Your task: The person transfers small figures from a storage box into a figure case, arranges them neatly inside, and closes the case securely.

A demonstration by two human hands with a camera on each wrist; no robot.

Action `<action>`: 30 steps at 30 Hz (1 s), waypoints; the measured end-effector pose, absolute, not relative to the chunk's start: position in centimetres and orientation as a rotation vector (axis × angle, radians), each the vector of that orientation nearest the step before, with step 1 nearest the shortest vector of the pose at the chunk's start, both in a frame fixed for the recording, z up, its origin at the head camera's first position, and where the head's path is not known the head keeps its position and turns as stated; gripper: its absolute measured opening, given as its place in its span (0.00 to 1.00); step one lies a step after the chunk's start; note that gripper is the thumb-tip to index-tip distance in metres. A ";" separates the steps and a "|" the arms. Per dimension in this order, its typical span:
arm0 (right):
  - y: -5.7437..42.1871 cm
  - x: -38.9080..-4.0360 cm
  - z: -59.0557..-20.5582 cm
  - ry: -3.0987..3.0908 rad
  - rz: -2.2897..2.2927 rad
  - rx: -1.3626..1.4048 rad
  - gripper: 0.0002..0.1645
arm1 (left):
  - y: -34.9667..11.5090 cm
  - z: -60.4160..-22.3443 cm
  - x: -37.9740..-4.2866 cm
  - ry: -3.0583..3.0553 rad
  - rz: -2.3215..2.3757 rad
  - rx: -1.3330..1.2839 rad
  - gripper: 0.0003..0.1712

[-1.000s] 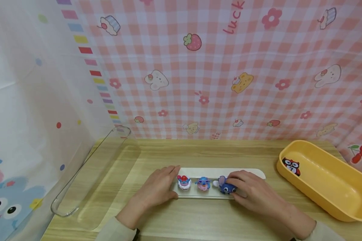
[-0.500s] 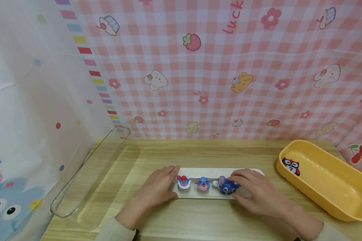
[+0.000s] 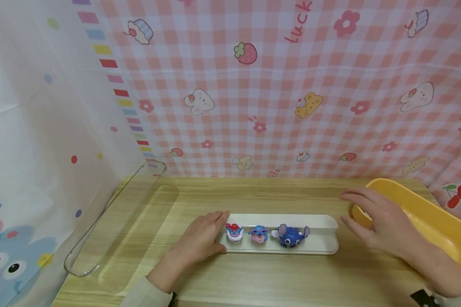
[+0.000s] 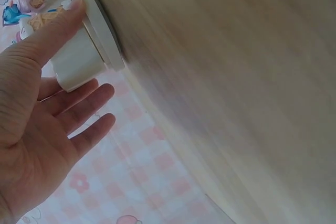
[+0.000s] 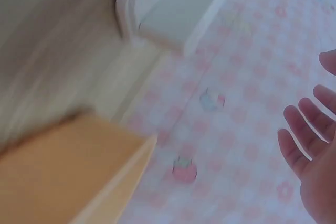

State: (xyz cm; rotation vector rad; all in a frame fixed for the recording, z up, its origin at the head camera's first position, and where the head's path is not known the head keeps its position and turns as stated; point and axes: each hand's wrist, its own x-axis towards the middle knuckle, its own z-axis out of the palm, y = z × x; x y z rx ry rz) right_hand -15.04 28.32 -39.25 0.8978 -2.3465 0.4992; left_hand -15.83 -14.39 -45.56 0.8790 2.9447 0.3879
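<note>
A white stepped display stand point(image 3: 319, 242) lies across the table. On its lower step, from left to right, are a small figurine with a red and white top point(image 3: 234, 233), a blue figurine with purple glasses point(image 3: 259, 234) and a larger dark-blue Stitch figurine point(image 3: 291, 236). My left hand point(image 3: 197, 239) pinches the stand's left end, thumb on the front edge and fingers behind, as the left wrist view also shows. Empty, my right hand point(image 3: 386, 224) hovers with fingers spread over the near-left rim of the yellow basin point(image 3: 388, 184). It hides the owl-like picture seen earlier there.
A clear plastic cover point(image 3: 115, 230) stands at the table's left side, near the white curtain point(image 3: 34, 128). Behind the table point(image 3: 253, 279) hangs a pink checked cloth point(image 3: 276, 85).
My right hand has let go of the Stitch figurine and moved right to the yellow basin, uncovering the stand's right end. The left hand stays where it was.
</note>
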 end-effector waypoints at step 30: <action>38.7 -21.1 -41.0 -3.077 0.291 0.451 0.39 | -14.7 -45.6 -15.8 2.915 0.509 0.862 0.53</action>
